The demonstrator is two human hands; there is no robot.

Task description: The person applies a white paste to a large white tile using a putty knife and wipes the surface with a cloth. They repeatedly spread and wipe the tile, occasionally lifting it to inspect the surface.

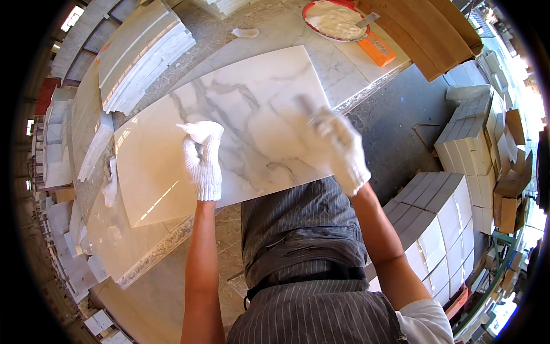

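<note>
A large glossy slab of white marble-look stone with grey veins (252, 114) lies across the worktable. My left hand (203, 166), in a white knit glove, is closed on a crumpled white cloth (200, 131) over the slab's left part. Over its right edge, my right hand (342, 149), also gloved, is smeared by motion. A blurred grey flat-bladed tool (305, 105) sticks out from its fingers; its exact kind cannot be made out. Beyond the slab, a red-rimmed bowl of white paste (332, 20) has a flat metal blade (367, 20) resting in it.
An orange box (376, 49) sits beside the bowl, near a brown cardboard carton (421, 34). Stacked slabs (143, 54) stand at the far left. White scraps (110, 183) lie on the table. Stacked pale boxes (432, 209) fill the floor at right.
</note>
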